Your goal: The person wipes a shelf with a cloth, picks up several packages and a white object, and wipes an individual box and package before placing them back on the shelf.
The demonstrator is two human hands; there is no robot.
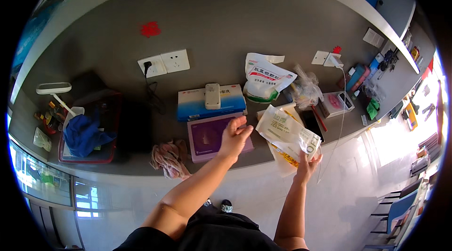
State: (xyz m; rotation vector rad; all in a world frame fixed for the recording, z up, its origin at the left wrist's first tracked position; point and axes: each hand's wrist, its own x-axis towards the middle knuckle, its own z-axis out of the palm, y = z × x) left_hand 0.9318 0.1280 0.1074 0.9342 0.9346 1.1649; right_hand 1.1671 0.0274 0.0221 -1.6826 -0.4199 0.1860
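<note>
My right hand [307, 165] pinches the lower right corner of a flat cream-white packet [282, 126] with green print. The packet is crumpled and tilted over the desk's front edge. Under it lie pale papers or wrappers [284, 160] with a yellow pattern, partly covered. My left hand [234, 140] is raised over the right part of a purple box [203, 140], fingers apart and holding nothing. Whether it touches the box I cannot tell. Behind the purple box is a blue and white carton [188, 105], with a small whitish device [213, 96] on top.
A white pouch [266, 76] stands against the back panel beside a clear plastic bag [307, 88]. A dark phone [311, 123] and a red pen [319, 119] lie to the right. Further left are a pinkish cloth [170, 157], a blue cloth [84, 133] and a lamp [54, 88].
</note>
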